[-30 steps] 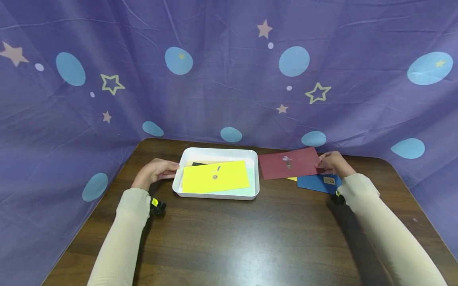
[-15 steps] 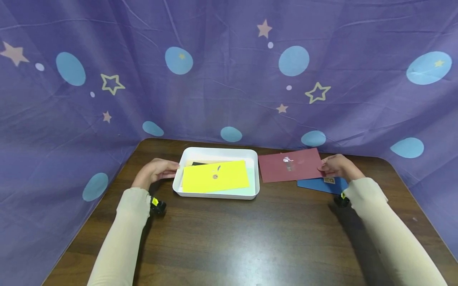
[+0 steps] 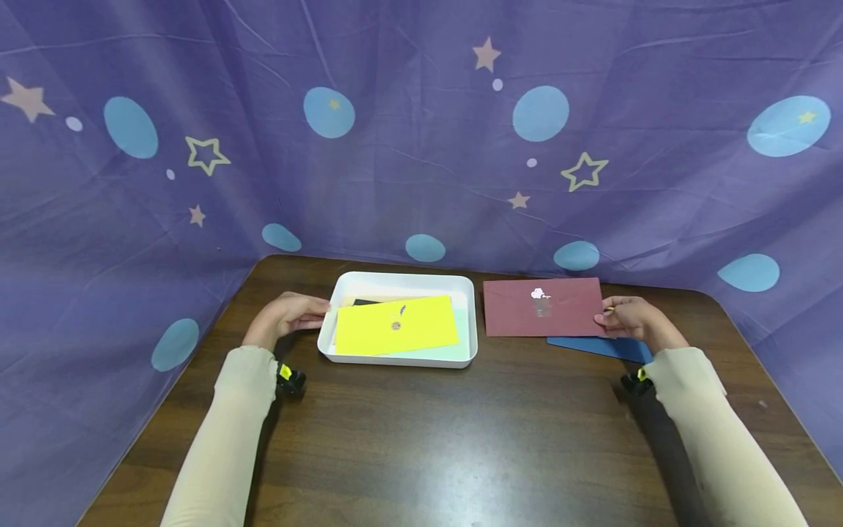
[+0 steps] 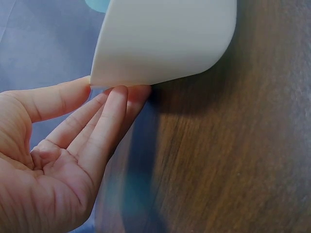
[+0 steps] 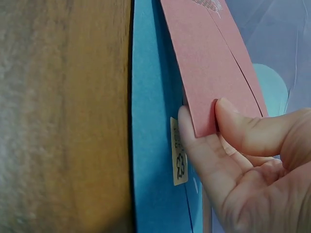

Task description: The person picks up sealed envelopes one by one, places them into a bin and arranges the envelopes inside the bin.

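A white tray sits left of centre in the head view, with a yellow envelope on top of other paper pieces inside. My left hand holds its left side. The left wrist view shows the thumb at the tray's rim and the fingertips against its outer wall. My right hand pinches the right end of a dark red envelope between thumb and fingers. Partly hidden below that is a blue envelope; its label shows in the right wrist view, close to my fingers.
A brown wooden table carries everything. Behind it hangs a purple curtain with stars and blue ovals. Inside the tray, a pale green piece and a dark edge show around the yellow envelope.
My right hand has moved right and nearer to me, drawing the red envelope along and straightening it. A yellow corner below it is now covered. The left hand and tray look still.
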`<action>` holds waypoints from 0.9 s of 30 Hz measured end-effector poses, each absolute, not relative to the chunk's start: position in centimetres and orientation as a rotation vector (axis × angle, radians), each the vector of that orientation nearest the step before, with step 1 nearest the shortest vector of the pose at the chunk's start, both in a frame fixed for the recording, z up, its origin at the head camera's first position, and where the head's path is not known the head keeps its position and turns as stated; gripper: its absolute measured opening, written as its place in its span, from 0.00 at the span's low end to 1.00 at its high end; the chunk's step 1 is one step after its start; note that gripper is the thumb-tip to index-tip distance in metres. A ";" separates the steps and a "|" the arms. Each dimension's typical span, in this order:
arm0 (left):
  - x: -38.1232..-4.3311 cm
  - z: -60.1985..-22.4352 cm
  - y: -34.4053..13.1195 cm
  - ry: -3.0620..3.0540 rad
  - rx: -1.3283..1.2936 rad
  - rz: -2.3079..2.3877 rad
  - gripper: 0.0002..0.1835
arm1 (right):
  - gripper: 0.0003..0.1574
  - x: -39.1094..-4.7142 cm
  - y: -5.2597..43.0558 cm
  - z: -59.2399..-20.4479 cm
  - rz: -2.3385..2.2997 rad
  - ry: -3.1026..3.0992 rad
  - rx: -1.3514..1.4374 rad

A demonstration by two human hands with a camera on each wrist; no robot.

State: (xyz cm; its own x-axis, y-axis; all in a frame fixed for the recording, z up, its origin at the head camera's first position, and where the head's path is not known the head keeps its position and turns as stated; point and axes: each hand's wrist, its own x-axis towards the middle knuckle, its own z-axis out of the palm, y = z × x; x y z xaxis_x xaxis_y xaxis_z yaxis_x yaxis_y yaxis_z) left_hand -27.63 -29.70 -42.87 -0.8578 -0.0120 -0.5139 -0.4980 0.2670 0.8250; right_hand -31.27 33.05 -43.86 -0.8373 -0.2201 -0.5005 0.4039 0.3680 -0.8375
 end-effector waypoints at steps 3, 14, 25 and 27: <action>-27.6 -42.9 -29.7 2.139 -0.460 1.617 0.29 | 0.12 -30.9 33.3 -44.1 -1.550 2.063 0.157; -27.7 -43.1 -29.8 2.133 -0.456 1.625 0.28 | 0.11 -29.8 33.5 -44.3 -1.698 2.003 0.208; -27.7 -43.1 -29.8 2.136 -0.448 1.624 0.28 | 0.13 -29.5 33.7 -44.4 -1.760 1.970 0.225; -27.7 -43.2 -29.8 2.136 -0.444 1.627 0.28 | 0.13 -29.5 33.6 -44.3 -1.785 1.946 0.225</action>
